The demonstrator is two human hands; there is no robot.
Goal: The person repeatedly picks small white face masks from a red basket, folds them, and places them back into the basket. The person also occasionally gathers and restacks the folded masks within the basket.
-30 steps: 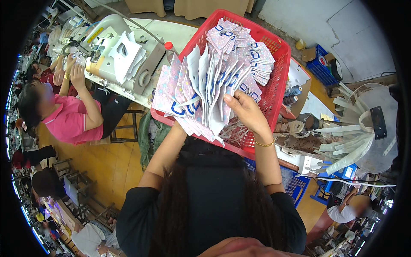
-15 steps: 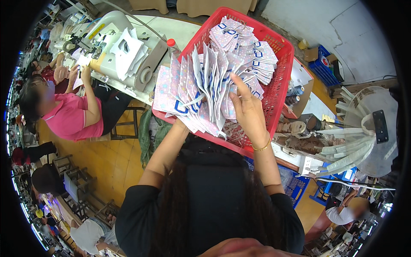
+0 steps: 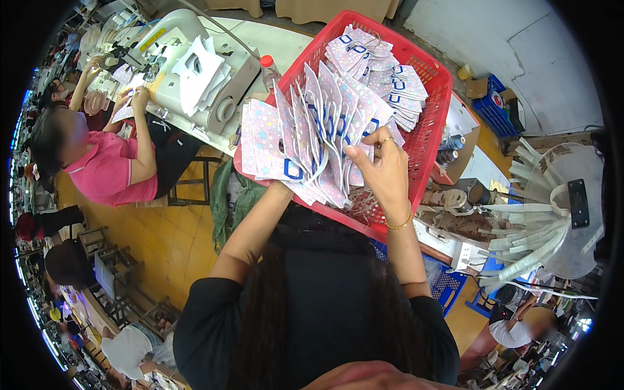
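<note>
A fanned bundle of pink, star-speckled fabric pieces [image 3: 266,140] with blue outlined shapes and a pale strip across it lies over the near left part of a red plastic basket [image 3: 430,140]. From below, my left hand [image 3: 281,188] holds the bundle's near edge; its fingers are hidden beneath the pieces. At the bundle's right side, my right hand [image 3: 386,170] has thumb and forefinger bent around the edge of one piece. More stacks of the same pieces [image 3: 404,97] lie deeper in the basket, towards its far and right sides.
On the left, a sewing machine [image 3: 224,97] carries white cut pieces [image 3: 198,75]; a red-capped bottle [image 3: 269,73] stands beside it. A co-worker in pink [image 3: 114,162] sits there. Thread spools [image 3: 448,148] and a fan hung with pale strips [image 3: 539,208] are on the right.
My right hand has drawn its fingers in, from forefinger stretched out to bent at a piece's edge. The bundle's upright pieces have spread and leaned further right.
</note>
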